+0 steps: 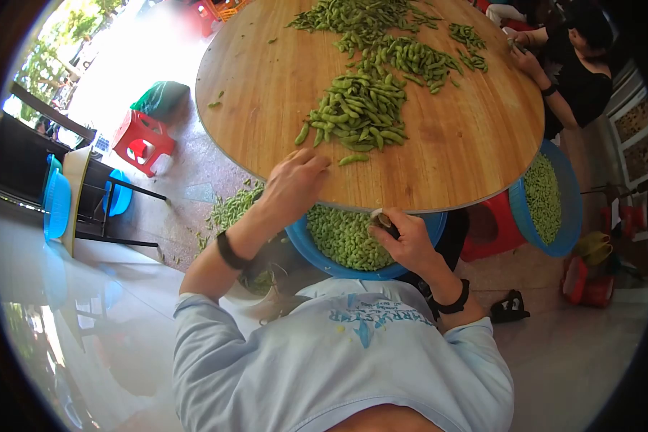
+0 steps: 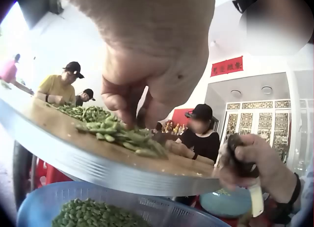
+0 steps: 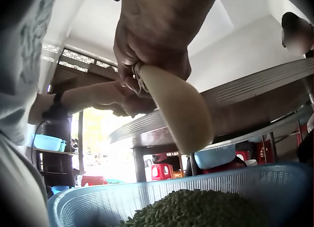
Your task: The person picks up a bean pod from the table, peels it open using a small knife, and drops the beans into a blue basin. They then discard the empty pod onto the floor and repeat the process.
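My left hand (image 1: pixel 295 186) reaches over the near table edge, below the main pile of green pods (image 1: pixel 356 108). In the left wrist view its bent fingers point down by the pods (image 2: pixel 122 136); no pod shows in their grip. My right hand (image 1: pixel 412 245), above the basket, grips a dark rounded object (image 1: pixel 386 223). In the left wrist view a pale strip (image 2: pixel 256 200) hangs below that hand; in the right wrist view a pale, flat, curved piece (image 3: pixel 179 109) with string at its top hangs there. A blue basket (image 1: pixel 299 241) holds shelled green beans (image 1: pixel 345 234).
The round wooden table (image 1: pixel 259 93) carries more pods farther back. A second blue basket of beans (image 1: pixel 543 198) stands at the right, near a seated person in black (image 1: pixel 579 79). Pods lie on the floor at the left, near a red stool (image 1: pixel 142 140).
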A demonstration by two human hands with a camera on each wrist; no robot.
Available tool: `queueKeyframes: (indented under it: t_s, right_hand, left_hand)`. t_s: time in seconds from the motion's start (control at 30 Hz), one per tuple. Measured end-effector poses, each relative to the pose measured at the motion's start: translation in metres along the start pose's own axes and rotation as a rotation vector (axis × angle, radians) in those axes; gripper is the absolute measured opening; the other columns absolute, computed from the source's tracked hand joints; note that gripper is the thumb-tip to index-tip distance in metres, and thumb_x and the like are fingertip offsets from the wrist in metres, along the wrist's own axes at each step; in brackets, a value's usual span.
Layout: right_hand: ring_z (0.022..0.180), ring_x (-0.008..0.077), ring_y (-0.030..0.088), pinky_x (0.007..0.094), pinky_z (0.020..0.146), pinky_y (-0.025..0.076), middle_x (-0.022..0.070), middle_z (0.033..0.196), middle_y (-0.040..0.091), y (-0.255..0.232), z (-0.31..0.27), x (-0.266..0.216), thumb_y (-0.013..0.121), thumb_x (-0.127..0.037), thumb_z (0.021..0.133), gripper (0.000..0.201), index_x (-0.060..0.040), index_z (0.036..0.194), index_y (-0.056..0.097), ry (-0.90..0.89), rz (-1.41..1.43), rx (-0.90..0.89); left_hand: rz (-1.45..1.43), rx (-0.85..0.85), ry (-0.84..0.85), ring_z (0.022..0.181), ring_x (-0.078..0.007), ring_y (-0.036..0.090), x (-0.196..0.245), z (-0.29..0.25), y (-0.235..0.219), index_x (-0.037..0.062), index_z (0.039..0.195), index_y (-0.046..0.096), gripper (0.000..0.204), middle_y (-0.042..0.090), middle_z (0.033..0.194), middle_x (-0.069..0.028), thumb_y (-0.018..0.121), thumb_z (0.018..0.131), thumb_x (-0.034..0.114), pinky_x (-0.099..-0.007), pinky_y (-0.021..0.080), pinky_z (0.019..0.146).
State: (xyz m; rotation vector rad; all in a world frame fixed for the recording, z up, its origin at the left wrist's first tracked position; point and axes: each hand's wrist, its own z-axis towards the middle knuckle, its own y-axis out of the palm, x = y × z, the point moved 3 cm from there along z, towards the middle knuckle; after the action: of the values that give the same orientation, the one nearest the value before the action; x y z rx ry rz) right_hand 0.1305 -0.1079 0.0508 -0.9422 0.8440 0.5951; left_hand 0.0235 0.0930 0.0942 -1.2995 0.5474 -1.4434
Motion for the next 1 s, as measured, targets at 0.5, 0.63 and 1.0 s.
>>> queueKeyframes:
  t_s: [0.5,0.63,1.0]
  right_hand:
    - [0.049,0.0074,0.043,0.0193,0.041,0.036,0.0041,0.072,0.051,0.004,0.0,0.011,0.039,-0.018,0.099,0.038,0.0008,0.133,0.04,0.49,1.127,0.013]
    - [0.05,0.0075,0.043,0.0193,0.042,0.036,0.005,0.073,0.051,0.006,-0.001,0.004,0.039,-0.019,0.1,0.039,0.0008,0.133,0.04,0.417,1.19,-0.052]
    - [0.049,0.0068,0.042,0.0191,0.043,0.035,0.0034,0.071,0.05,0.007,-0.005,-0.002,0.037,-0.016,0.1,0.037,0.0013,0.132,0.041,0.32,1.053,-0.061]
  left_hand:
    - [-1.195,-0.338,-0.504,0.053,-0.0044,0.049,0.041,-0.006,0.038,-0.0038,0.101,0.06,0.017,0.059,0.072,-0.0032,0.057,0.09,0.008,-0.0178,0.034,0.044]
    - [-1.263,-0.334,-0.54,0.051,-0.0067,0.049,0.042,-0.012,0.045,-0.0049,0.101,0.061,0.017,0.059,0.07,-0.0041,0.058,0.089,0.007,-0.0197,0.035,0.043]
    - [-1.348,-0.281,-0.475,0.057,-0.0066,0.051,0.039,-0.018,0.053,-0.0038,0.102,0.061,0.015,0.06,0.078,-0.004,0.057,0.09,0.003,-0.0196,0.036,0.043]
